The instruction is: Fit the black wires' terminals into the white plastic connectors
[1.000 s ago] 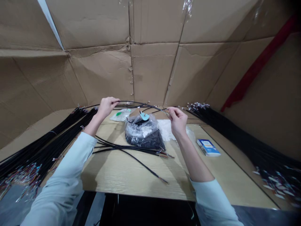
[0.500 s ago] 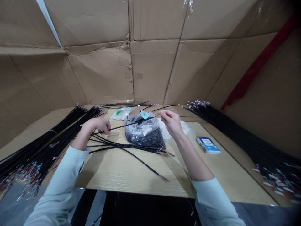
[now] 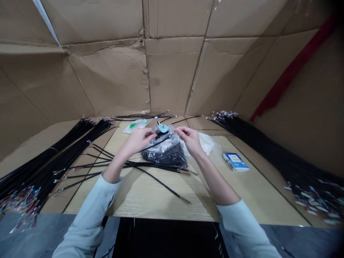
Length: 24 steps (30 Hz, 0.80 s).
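Observation:
My right hand [image 3: 189, 139] is closed, thumb and fingertips pinching the wire end of a black cable [image 3: 158, 143]. That cable slants down to the left, passing beneath my left hand [image 3: 140, 139]. My left fingers are pressed together beside the bag's top; whatever lies between them is hidden. Below both hands stands a clear plastic bag [image 3: 172, 154] packed with small dark pieces. A light-blue round piece [image 3: 162, 128] shows at the bag's top. Several loose black cables [image 3: 161, 166] with bare wire ends cross on the table in front of the bag.
Thick bundles of black cables lie along the left [image 3: 67, 150] and right [image 3: 263, 154] sides. A blue and white box [image 3: 235, 162] sits right of the bag. Behind are a small clear packet [image 3: 134, 126] and a cardboard wall [image 3: 172, 79]. White plastic [image 3: 211, 143] lies beside my right hand.
My left hand has let go of the cable's left part and moved right and up to the bag's top. My right hand still pinches the cable's end.

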### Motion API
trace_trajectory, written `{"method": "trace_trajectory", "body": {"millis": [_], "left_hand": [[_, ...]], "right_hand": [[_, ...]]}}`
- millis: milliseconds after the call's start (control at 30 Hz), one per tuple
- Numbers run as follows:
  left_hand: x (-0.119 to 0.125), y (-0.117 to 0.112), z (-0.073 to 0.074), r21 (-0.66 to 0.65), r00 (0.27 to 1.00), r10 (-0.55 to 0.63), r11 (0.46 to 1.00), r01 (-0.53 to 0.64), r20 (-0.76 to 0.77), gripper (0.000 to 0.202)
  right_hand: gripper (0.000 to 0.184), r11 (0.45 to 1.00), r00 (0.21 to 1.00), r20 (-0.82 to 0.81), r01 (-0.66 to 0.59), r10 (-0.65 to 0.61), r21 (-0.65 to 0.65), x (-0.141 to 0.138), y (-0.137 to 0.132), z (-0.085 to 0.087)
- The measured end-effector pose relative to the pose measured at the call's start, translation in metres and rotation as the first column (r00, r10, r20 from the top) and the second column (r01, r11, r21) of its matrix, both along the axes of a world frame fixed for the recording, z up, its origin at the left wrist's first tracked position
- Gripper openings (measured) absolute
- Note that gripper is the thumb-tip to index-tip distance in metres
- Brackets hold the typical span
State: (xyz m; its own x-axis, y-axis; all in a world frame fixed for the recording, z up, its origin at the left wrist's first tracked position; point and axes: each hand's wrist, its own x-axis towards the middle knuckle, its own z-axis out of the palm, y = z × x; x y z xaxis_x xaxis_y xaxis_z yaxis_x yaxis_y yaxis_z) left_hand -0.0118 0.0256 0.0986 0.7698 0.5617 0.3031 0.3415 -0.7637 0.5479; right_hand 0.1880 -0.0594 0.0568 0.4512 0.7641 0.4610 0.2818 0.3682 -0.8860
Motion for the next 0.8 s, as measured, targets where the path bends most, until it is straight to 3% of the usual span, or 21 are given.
{"method": "trace_trajectory", "body": {"millis": [33,100,167,300,367,467,633,800], "left_hand": [[0.012,-0.006,-0.001,-0.09,0.993,-0.058,0.994,0.067,0.1,0.03],[0.034,-0.012,-0.007,-0.333,0.947,-0.106,0.92,0.209,0.303,0.031],[0.051,-0.012,-0.017,-0.532,0.893,-0.078,0.779,0.333,0.444,0.028],[0.057,-0.006,-0.037,-0.738,0.832,-0.151,0.396,0.546,0.534,0.045],[0.052,-0.005,-0.044,-0.765,0.83,-0.19,0.321,0.558,0.525,0.055],[0.044,-0.009,-0.049,-0.729,0.813,-0.165,0.369,0.576,0.559,0.066],[0.034,-0.025,-0.051,-0.605,0.794,-0.077,0.604,0.518,0.603,0.074],[0.029,-0.041,-0.059,-0.473,0.832,-0.126,0.772,0.424,0.541,0.064]], "right_hand": [[0.026,1.0,1.0,0.008,-0.003,0.003,0.004,0.0,0.0,0.0],[0.026,1.0,1.0,0.022,-0.013,0.013,0.015,0.0,-0.001,0.0],[0.025,0.999,0.999,0.035,-0.037,0.036,0.029,0.0,-0.002,0.0],[0.023,0.995,0.993,0.083,-0.085,0.081,0.056,-0.001,-0.006,0.003],[0.022,0.994,0.99,0.114,-0.093,0.085,0.064,-0.002,-0.009,0.005],[0.022,0.994,0.987,0.139,-0.093,0.085,0.053,-0.006,-0.014,0.008],[0.024,0.995,0.993,0.056,-0.104,0.104,-0.007,-0.014,-0.017,0.007],[0.021,0.952,0.951,-0.091,-0.3,0.295,-0.057,-0.017,-0.014,-0.001]]}}
